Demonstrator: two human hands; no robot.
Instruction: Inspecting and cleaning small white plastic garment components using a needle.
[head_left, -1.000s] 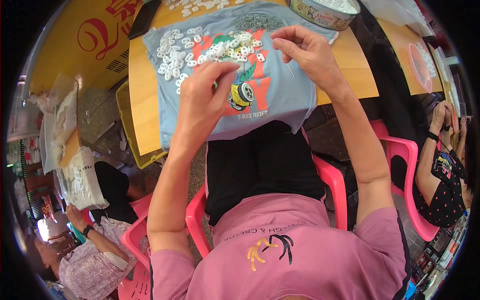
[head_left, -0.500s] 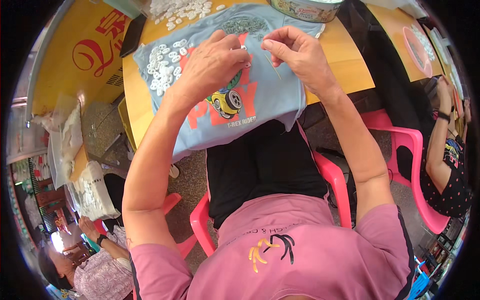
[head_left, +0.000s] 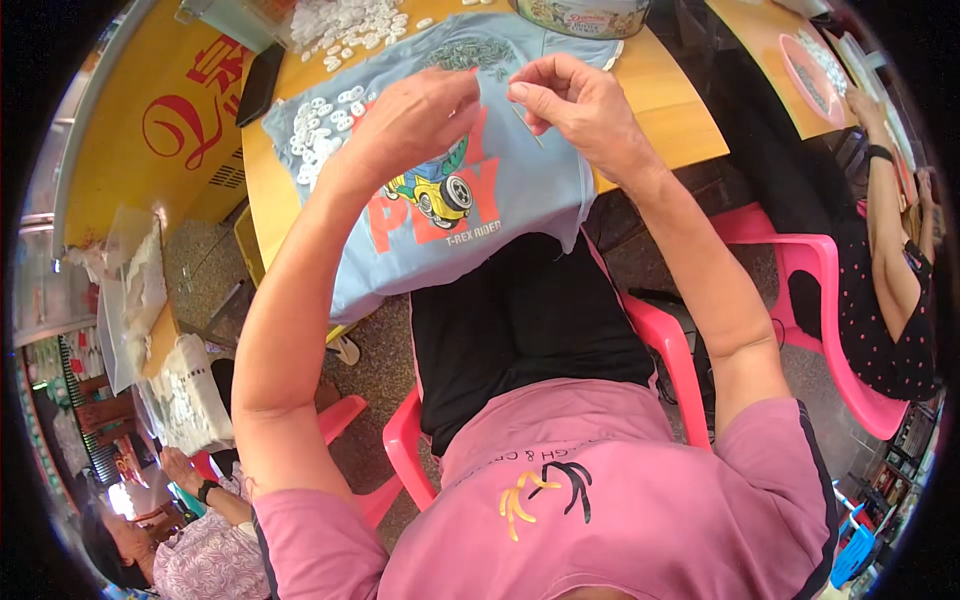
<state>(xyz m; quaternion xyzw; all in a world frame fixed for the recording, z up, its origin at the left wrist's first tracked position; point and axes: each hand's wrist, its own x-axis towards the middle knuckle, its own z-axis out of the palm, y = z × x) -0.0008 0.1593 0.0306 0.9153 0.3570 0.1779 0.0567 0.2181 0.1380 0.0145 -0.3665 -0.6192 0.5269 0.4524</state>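
Observation:
A light blue printed T-shirt point(head_left: 350, 285) is spread over the table in front of me. Above it, my left hand point(head_left: 420, 115) is closed, its fingertips pinched together and mostly hidden; what they hold I cannot make out. Across from it, my right hand point(head_left: 585, 115) pinches thumb to forefinger, and a thin pale stick point(head_left: 532, 132) slants down beside its curled fingers. White oval pieces with holes point(head_left: 318, 138) lie on the cloth left of my left hand. Beyond both hands is a pile of small dark green pieces point(head_left: 470, 55).
A round tin point(head_left: 585, 18) stands at the table's far side. More white pieces point(head_left: 345, 25) lie far left, near a black phone point(head_left: 261, 85). At right, a pink basin point(head_left: 808, 85) stands on another table beside a person's arm point(head_left: 880, 190). Another person point(head_left: 210, 540) sits at left.
Both hands have shifted slightly left in the picture, along with the table and shirt as the view moves. My left hand has turned, its fingertips now more hidden. The right hand keeps its pinch.

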